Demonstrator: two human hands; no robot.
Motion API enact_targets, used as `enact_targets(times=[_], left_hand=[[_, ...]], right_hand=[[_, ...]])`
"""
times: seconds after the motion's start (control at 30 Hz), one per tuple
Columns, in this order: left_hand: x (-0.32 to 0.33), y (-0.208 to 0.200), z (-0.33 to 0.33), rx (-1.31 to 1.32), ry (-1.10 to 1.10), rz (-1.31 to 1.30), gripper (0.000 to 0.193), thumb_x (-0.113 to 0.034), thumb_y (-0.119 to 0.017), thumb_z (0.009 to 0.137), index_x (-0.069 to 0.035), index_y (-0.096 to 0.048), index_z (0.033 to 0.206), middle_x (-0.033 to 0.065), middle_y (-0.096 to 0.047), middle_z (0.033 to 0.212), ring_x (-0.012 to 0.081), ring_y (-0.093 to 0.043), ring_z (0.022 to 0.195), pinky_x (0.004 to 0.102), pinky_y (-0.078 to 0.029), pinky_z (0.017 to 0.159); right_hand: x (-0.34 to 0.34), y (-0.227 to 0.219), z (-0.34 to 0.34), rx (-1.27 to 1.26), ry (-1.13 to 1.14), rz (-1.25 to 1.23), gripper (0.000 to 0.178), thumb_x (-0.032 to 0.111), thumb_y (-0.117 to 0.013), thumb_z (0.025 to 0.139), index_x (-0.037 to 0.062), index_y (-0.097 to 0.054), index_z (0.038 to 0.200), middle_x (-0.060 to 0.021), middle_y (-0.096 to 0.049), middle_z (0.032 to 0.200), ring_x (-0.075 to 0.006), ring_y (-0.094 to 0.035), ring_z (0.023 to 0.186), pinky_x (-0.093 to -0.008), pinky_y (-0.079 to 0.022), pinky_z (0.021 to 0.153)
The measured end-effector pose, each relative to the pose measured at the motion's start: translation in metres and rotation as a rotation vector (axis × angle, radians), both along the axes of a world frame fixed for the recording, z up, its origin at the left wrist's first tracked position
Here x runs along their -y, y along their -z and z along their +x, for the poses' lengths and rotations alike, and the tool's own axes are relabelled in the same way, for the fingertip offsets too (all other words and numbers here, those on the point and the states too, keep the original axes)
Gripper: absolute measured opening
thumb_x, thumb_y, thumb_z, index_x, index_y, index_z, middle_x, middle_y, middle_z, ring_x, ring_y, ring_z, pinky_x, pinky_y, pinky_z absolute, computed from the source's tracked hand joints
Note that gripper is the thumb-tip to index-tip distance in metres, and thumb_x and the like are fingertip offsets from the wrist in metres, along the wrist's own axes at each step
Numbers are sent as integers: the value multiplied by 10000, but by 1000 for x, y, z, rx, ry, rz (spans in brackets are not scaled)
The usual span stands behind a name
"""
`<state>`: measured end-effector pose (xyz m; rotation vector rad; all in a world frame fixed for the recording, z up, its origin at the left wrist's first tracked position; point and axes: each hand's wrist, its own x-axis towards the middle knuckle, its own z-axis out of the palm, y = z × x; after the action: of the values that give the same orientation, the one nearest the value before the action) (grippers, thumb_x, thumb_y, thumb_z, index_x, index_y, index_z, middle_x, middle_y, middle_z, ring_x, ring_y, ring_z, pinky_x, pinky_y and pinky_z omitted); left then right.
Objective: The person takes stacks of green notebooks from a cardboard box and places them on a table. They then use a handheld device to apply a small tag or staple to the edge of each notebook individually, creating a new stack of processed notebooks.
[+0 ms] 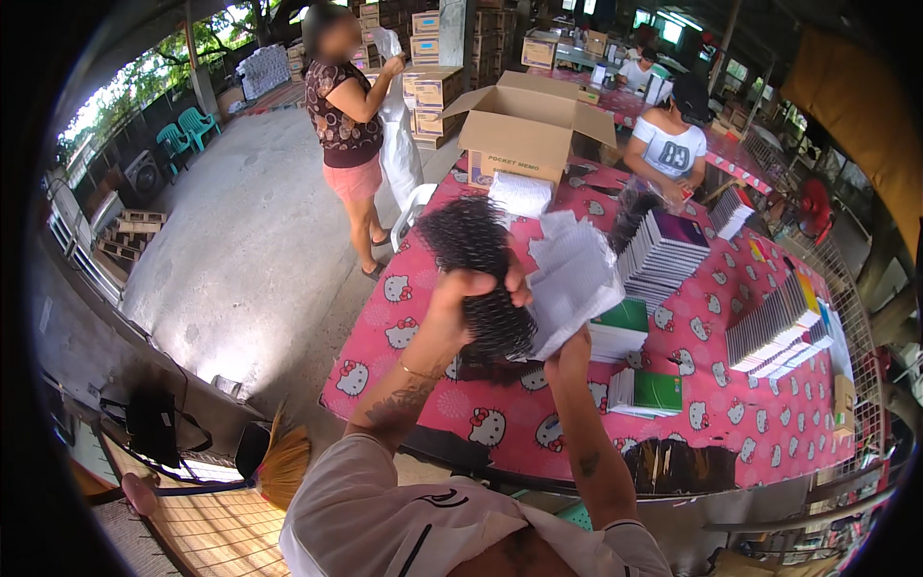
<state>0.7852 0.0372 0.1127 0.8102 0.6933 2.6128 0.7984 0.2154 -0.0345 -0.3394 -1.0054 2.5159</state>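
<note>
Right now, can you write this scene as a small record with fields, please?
left hand: left hand grips a bundle of black spiral coils, raised above the table
right hand: right hand holds a sheaf of white punched pages beside the coils
table: pink patterned tablecloth
on table: stacks of notebooks, two green notebooks, open cardboard box
nearby: a standing person; a seated person

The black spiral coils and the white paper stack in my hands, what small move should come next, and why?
Probably lower both toward the pink tablecloth. The left hand grips the bundle of black spiral coils and the right hand holds the white paper stack from below, both raised in mid-air, the sheets fanning loosely.
</note>
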Motion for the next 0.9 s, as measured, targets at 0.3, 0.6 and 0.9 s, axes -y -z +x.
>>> enact_targets(times=[0.3,0.6,0.9], left_hand=[[-10,18,74,-402,-627,-725,193,28,-686,775,-6,-648,962,18,-665,891,107,-623,829,279,-510,759],[2,23,88,-1478,-950,-859,439,-140,-771,710,17,-583,1074,141,-673,981,311,-661,819,379,-541,781],[-13,21,104,-1116,-1077,-937,582,-247,-826,624,19,-570,1072,162,-609,870,383,-637,788,434,-519,676]], right_hand=[[-45,56,168,166,-14,7,369,161,-556,988,-27,-518,1303,-137,-632,1222,-280,-655,1099,-419,-561,924],[-50,79,231,211,-24,-110,332,163,-550,1000,12,-555,1296,-131,-642,1235,-282,-659,1101,-425,-557,944],[-35,118,226,242,-134,-163,338,183,-516,1014,1,-552,1296,-137,-637,1243,-284,-653,1117,-428,-552,962]])
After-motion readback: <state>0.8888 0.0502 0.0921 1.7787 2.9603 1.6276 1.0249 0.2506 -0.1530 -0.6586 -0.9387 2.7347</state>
